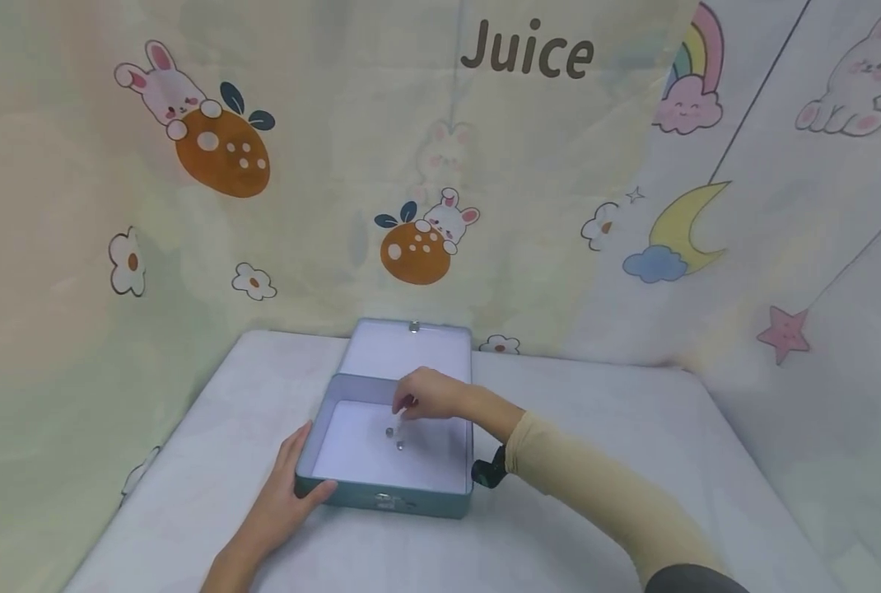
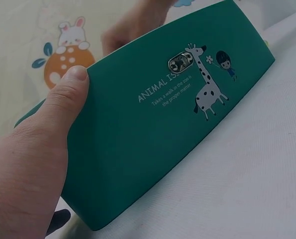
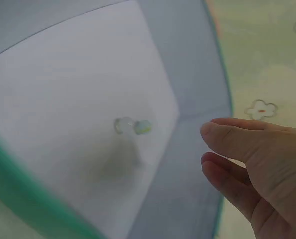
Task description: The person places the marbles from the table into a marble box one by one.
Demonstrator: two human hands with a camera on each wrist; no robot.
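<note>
Over an open tin box (image 1: 440,502), we see a right hand (image 1: 429,395) hang with its fingertips angled down toward small glass marbles (image 1: 399,445) on the pale floor inside. The marbles lie below those fingertips, close together and well inside the walls; being round, they show us no long axis, and the right hand is plainly the nearer of the two. From the right wrist, we find the fingers (image 3: 225,138) nearly straight and loosely held, a narrow gap between them and nothing visible in it, clear of the marbles. That view is blurred, so we count two marbles but cannot say whether the pale smear between them is a third. At the box's left front corner, we see the left hand (image 1: 281,494) grip the tin, its thumb (image 2: 68,97) pressed to the green front wall and its other fingers along the left side. Behind, the lid (image 1: 381,347) lies open; on the front wall, we note a metal clasp (image 2: 180,62) just beside a printed giraffe (image 2: 207,94).
</note>
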